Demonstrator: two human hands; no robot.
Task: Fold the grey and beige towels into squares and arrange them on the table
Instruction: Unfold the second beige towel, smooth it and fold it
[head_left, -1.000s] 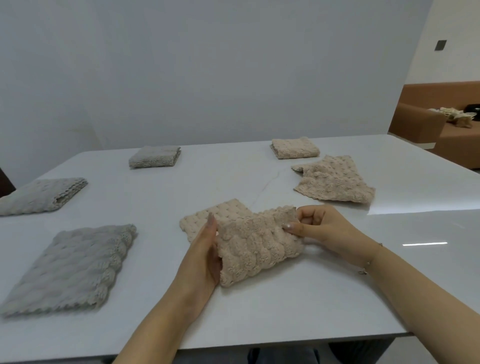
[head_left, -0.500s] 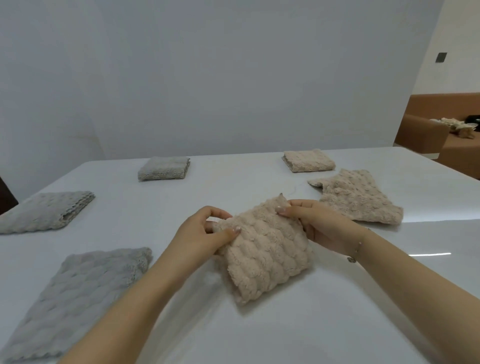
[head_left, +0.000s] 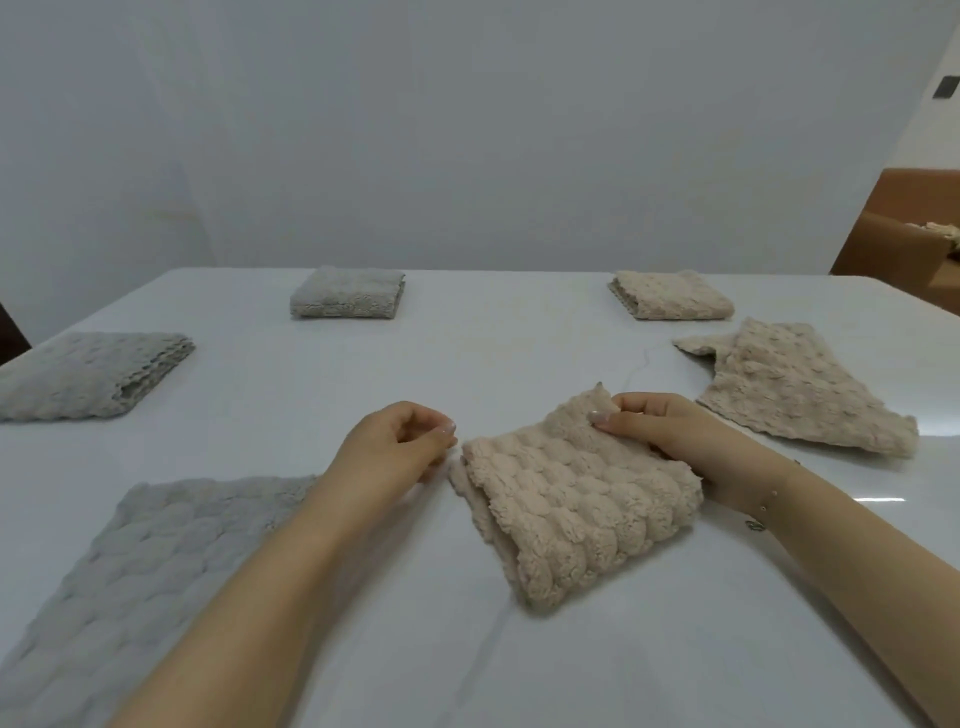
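1. Head view, landmark: folded beige towel (head_left: 576, 499), lying on the white worktop (head_left: 467, 364) near its front middle, bubble texture up, folded into a thick rough square set askew.
2. Right hand (head_left: 670, 436): at the far right corner of that towel, fingers (head_left: 602, 417) and thumb pinching the raised corner; thin bracelet (head_left: 763, 512) on the wrist.
3. Left hand (head_left: 395, 447): just beside the towel's left edge, fingers loosely curled, holding nothing; whether a fingertip touches the cloth cannot be told.
4. Unfolded beige towel (head_left: 795, 395): right of and beyond the landmark, flat, partly doubled over.
5. Small folded beige square (head_left: 672, 293): beyond the landmark, toward the far right.
6. Small folded grey square (head_left: 347, 293): beyond the landmark, toward the far left.
7. Folded grey towel (head_left: 88, 374): well left of the landmark, at the worktop's left edge.
8. Flat grey towel (head_left: 145, 582): left of the landmark, under the left forearm.
9. Brown sofa (head_left: 904, 244): behind the worktop, far right.
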